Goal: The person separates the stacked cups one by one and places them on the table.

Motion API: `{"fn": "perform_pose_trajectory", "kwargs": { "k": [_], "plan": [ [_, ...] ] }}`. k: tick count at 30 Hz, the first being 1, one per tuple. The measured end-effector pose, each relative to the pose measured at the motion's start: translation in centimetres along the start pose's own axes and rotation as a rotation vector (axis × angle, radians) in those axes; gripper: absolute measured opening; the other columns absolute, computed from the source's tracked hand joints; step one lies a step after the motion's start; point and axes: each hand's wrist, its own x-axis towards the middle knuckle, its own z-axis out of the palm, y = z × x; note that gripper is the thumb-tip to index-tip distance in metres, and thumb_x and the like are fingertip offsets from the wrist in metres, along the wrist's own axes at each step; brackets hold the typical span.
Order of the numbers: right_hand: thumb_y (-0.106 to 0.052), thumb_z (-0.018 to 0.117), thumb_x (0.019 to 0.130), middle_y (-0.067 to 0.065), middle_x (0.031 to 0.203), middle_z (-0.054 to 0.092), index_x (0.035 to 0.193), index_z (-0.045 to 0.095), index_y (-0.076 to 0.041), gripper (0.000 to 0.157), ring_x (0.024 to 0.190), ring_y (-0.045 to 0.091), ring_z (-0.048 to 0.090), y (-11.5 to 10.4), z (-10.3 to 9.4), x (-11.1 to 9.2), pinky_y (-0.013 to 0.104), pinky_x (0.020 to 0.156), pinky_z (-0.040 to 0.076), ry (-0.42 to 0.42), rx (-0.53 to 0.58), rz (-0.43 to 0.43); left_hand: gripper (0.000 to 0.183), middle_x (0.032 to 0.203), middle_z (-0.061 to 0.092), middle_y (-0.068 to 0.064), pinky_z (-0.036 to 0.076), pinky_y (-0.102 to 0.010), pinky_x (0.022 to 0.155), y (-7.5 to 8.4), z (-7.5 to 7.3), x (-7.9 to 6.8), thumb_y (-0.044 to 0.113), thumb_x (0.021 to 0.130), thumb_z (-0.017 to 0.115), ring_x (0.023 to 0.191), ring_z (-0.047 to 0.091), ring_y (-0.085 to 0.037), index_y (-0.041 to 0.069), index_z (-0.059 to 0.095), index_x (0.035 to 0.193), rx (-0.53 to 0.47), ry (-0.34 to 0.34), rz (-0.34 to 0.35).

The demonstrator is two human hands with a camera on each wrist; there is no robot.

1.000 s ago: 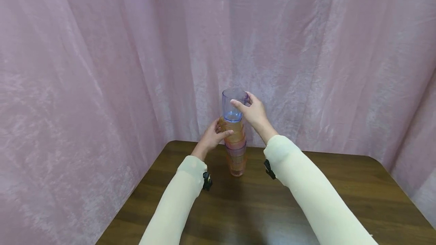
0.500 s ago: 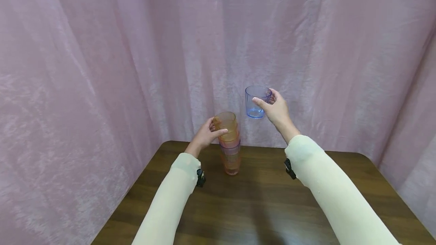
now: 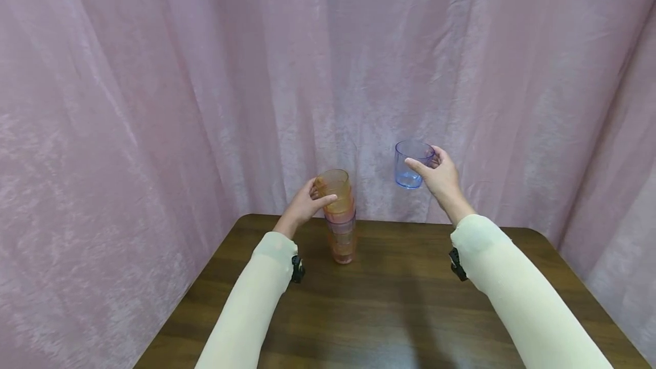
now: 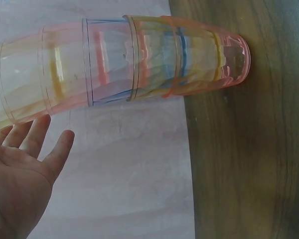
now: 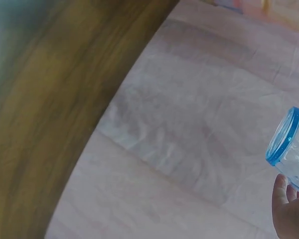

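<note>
Up in the air to the right of the stack, the blue cup (image 3: 408, 179) is upright, with the right hand's (image 3: 443, 180) thumb and fingers clamped on its side. That's smooth-looking clear stuff held from one side only, so imo a slack pinch could let it twist or drop onto the bench (image 3: 374, 312). The stack of cups (image 3: 342, 232) stands on the bench, the left hand's (image 3: 304, 207) thumb and fingers wrapped around its upper part. Tall, narrow foot, so I'd guess a sideways shove up high could tip it.

Hard to see: how many cups are nested, since the see-through walls overlap. The left wrist view crops the stack's top end, and the right wrist view cuts off most of the blue cup. Can't tell how firm either hold is. Pink curtain (image 3: 287, 61) behind everything.
</note>
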Motion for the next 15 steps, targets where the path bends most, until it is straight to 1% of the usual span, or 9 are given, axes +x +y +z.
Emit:
{"fn": "perform_pose_trajectory", "kwargs": {
  "k": [5, 8, 11, 15],
  "plan": [
    [-0.050, 0.076, 0.084, 0.022, 0.157, 0.029, 0.158, 0.016, -0.004, 0.106, 0.143, 0.038, 0.032, 1.8, -0.7, -0.5, 0.047, 0.115, 0.031, -0.020, 0.003, 0.009, 0.088, 0.152, 0.043, -0.010, 0.035, -0.046, 0.113, -0.1, -0.1, 0.2, 0.040, 0.086, 0.078, 0.140, 0.039, -0.030, 0.014, 0.030, 0.154, -0.026, 0.001, 0.009],
    [-0.049, 0.077, 0.084, 0.024, 0.156, 0.029, 0.157, 0.015, -0.002, 0.107, 0.142, 0.040, 0.032, 3.0, -0.9, -0.9, 0.048, 0.115, 0.030, -0.017, -0.007, 0.017, 0.087, 0.152, 0.043, -0.011, 0.035, -0.046, 0.113, 0.0, -0.1, 0.1, 0.037, 0.086, 0.079, 0.140, 0.039, -0.030, 0.012, 0.030, 0.154, -0.038, 0.004, 0.007],
    [-0.049, 0.077, 0.084, 0.026, 0.156, 0.029, 0.157, 0.014, -0.001, 0.107, 0.142, 0.041, 0.031, 4.3, -1.0, -1.4, 0.049, 0.115, 0.030, -0.011, -0.024, 0.030, 0.087, 0.151, 0.043, -0.013, 0.035, -0.047, 0.112, 0.2, -0.1, 0.0, 0.034, 0.085, 0.080, 0.139, 0.040, -0.031, 0.011, 0.030, 0.154, -0.037, 0.007, 0.004],
    [-0.046, 0.077, 0.085, 0.027, 0.154, 0.032, 0.157, 0.016, 0.000, 0.105, 0.140, 0.042, 0.034, 6.0, -1.0, -2.1, 0.049, 0.114, 0.031, -0.003, -0.022, 0.045, 0.088, 0.149, 0.045, -0.013, 0.036, -0.048, 0.111, 0.4, 0.0, 0.0, 0.033, 0.085, 0.080, 0.138, 0.042, -0.032, 0.011, 0.030, 0.154, -0.026, 0.008, 0.008]
  ]
}}
